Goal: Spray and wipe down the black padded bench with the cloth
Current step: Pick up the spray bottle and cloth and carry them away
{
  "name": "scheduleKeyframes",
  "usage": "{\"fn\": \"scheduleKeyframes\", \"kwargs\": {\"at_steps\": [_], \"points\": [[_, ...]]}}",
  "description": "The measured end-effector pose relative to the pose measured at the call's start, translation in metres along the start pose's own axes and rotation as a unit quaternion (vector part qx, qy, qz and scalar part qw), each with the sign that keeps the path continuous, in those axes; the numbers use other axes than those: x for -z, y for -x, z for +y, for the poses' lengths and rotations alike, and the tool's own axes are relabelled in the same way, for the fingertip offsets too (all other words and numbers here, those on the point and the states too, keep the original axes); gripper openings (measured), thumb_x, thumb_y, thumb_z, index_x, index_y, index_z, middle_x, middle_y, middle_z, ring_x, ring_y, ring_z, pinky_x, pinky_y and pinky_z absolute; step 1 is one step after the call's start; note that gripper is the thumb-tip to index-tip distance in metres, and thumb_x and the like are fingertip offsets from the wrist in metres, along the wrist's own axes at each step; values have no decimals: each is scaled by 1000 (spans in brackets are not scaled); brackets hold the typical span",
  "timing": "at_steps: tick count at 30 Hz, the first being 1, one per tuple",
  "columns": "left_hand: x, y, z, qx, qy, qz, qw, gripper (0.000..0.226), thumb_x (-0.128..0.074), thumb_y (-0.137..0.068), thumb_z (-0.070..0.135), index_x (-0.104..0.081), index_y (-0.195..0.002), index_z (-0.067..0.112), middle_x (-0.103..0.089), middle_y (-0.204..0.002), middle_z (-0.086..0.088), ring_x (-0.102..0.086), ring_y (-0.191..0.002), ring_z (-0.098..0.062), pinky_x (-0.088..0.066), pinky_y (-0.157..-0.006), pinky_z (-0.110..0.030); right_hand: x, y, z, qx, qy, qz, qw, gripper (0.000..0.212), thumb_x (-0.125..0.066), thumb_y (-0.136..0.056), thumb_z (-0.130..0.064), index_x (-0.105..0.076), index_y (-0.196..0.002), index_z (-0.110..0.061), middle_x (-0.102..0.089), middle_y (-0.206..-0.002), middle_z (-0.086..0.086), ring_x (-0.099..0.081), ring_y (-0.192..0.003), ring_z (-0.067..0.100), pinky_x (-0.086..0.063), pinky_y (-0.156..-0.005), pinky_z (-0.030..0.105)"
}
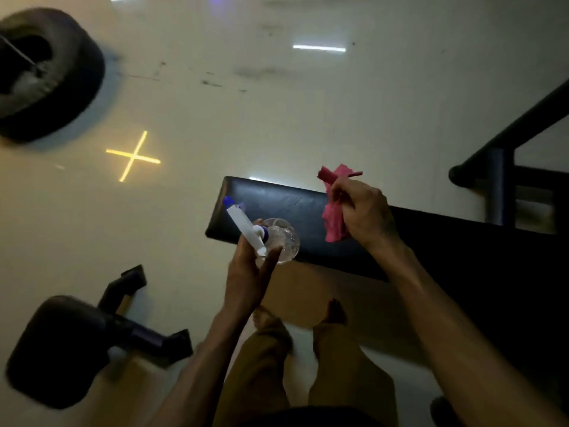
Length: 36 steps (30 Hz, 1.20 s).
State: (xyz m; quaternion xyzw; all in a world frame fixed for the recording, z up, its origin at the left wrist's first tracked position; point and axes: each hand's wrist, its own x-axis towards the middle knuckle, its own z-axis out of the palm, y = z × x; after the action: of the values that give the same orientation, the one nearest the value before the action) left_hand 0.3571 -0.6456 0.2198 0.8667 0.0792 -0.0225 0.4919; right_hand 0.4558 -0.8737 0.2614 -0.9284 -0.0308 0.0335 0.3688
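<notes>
The black padded bench runs from the middle of the view toward the lower right. My left hand grips a clear spray bottle with a white and blue spray head, held over the bench's near left end, nozzle aimed up and left. My right hand holds a crumpled pink cloth just above the bench's top surface. Whether the cloth touches the padding is unclear.
A black tyre lies on the pale floor at upper left. A yellow cross marks the floor. A dark padded piece of gym equipment sits at lower left. A black metal frame stands at right. My bare feet stand below the bench.
</notes>
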Motion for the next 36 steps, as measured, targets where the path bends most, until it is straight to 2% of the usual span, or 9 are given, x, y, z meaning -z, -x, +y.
{"fn": "scheduleKeyframes", "kwargs": {"at_steps": [2,6,11,16,20,22,26,30,36], "points": [[26,15,13,7,1,54,998,52,-59,-89,57,-45,-135,38,-56,-130,17,-60,-109,2,-52,-84,-18,3,-1,-35,47,8,-38,998,18,-57,-97,-9,-74,-101,-13,-70,-100,9,-62,-80,18,-36,-61,11],[82,39,29,-1,-21,154,988,54,-59,-92,58,-50,-133,24,-55,-122,22,-58,-102,5,-49,-82,-18,-9,3,-107,130,-5,-76,989,23,-56,-102,-27,-72,-118,-22,-70,-103,7,-67,-87,24,-51,-71,31],[166,89,14,-4,-56,244,968,57,-56,-92,57,-43,-140,27,-54,-127,19,-56,-112,4,-55,-88,-28,-36,30,-206,226,11,-137,964,41,-71,-91,-14,-60,-130,-11,-66,-115,14,-64,-99,32,-55,-84,47],[241,172,-6,21,-63,312,948,53,-61,-96,45,-41,-141,26,-56,-125,12,-53,-113,0,-49,-90,-15,-75,82,-299,290,5,-216,932,59,-78,-84,-11,-53,-138,-7,-62,-123,10,-61,-107,27,-54,-91,45],[294,243,-28,53,-65,364,927,53,-66,-96,33,-46,-142,19,-60,-125,4,-54,-112,-6,-49,-88,-24,-112,127,-363,321,-24,-260,910,64,-70,-89,-1,-45,-147,-11,-59,-125,-1,-67,-100,21,-50,-76,6],[316,269,-43,78,-70,393,913,53,-67,-95,31,-48,-142,17,-61,-123,4,-53,-111,-6,-47,-87,-24,-131,149,-391,333,-52,-274,901,60,-66,-90,3,-47,-146,-11,-55,-119,-9,-63,-95,14,-47,-71,1],[356,310,-76,133,-56,442,885,53,-65,-97,32,-47,-143,17,-57,-126,8,-46,-109,8,-37,-77,-1,-177,179,-438,360,-73,-297,881,59,-65,-90,5,-50,-144,-10,-60,-130,-2,-58,-110,11,-52,-93,31],[393,327,-116,195,-46,484,852,54,-62,-98,39,-43,-145,21,-57,-137,2,-57,-118,-17,-42,-81,-21,-241,184,-478,377,-51,-318,868,64,-65,-89,6,-48,-147,-16,-57,-142,8,-55,-125,19,-51,-98,37],[447,325,-199,269,-10,506,820,43,-59,-99,36,-46,-140,30,-58,-120,12,-59,-108,-13,-42,-74,-17,-373,170,-519,372,-44,-378,847,60,-68,-89,-3,-49,-145,-17,-64,-132,12,-62,-120,28,-53,-99,51]]}}
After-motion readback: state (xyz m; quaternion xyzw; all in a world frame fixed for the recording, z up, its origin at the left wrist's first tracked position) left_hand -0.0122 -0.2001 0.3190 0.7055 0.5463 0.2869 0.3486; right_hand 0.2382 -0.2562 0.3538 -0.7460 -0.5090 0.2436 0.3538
